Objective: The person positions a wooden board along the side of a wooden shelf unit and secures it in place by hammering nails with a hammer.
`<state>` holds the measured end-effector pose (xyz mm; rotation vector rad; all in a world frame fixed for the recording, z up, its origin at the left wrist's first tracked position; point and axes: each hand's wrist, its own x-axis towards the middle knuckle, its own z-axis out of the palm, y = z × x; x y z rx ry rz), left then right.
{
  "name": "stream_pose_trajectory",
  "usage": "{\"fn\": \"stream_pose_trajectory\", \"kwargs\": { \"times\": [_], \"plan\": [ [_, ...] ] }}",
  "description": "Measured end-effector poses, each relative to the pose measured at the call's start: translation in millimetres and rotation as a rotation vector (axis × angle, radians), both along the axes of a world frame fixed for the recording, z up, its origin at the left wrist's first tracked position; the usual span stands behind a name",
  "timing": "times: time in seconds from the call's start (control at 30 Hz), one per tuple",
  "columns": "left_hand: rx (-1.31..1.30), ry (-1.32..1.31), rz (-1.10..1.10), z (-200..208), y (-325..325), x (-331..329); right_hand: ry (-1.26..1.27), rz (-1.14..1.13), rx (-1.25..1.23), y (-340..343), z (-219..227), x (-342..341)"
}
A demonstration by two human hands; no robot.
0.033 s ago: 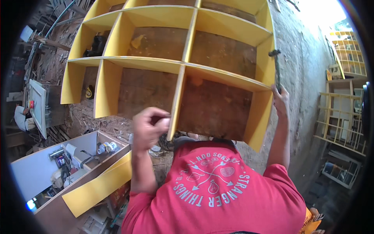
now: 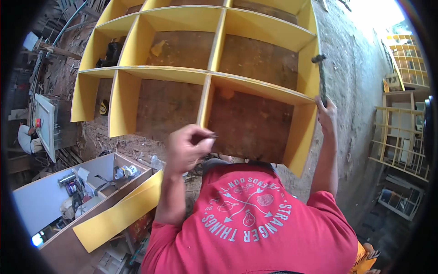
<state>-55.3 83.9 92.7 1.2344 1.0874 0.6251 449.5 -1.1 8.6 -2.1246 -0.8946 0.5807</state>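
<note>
In front of me stands a yellow shelf unit (image 2: 180,18) with open compartments and brown back panels. My left hand (image 2: 185,148) is closed in a pinch at the front end of a vertical divider (image 2: 205,100). Between its thumb and forefinger pokes a small dark piece (image 2: 213,135) that looks like a nail. My right hand (image 2: 326,116) grips a hammer (image 2: 323,82) by its handle, head upward, beside the unit's right side panel (image 2: 303,137).
Lower left, a wooden box (image 2: 132,182) holds bottles and tools, with yellow boards (image 2: 118,214) leaning against it. A tape measure (image 2: 104,108) and a dark tool (image 2: 111,55) sit in left compartments. Far left, a person (image 2: 27,137) works at a pale panel (image 2: 44,125). Yellow frames (image 2: 401,141) stand right.
My left hand has shifted slightly right, over the divider's front end, and the small dark piece now shows at its fingertips. My right hand still holds the hammer upright.
</note>
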Motion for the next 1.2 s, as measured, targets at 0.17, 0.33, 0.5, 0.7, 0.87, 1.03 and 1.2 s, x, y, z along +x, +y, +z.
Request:
{"fn": "stream_pose_trajectory", "kwargs": {
  "times": [0.17,0.33,0.5,0.7,0.87,1.03,1.2],
  "plan": [
    [0.126,0.399,-0.29,-104,-27,154,0.106,-0.023,0.149,2,12,-16],
    [0.197,0.391,-0.244,-206,-30,200,0.136,-0.012,0.193,2,3,-11],
    [0.334,0.492,-0.273,-176,-39,181,0.084,0.021,0.186,0,-2,2],
    [0.003,0.138,-0.142,-19,-58,78,0.077,0.048,0.22,4,-19,4],
    [0.151,-0.333,0.238,23,-29,-82,0.238,0.008,0.074,0,-11,9],
    [0.358,-0.033,0.942,-12,37,-265,0.076,0.008,-0.001,2,-4,10],
    [0.351,0.077,0.98,-76,106,-386,-0.004,-0.113,-0.184,3,10,19]
  ]
}}
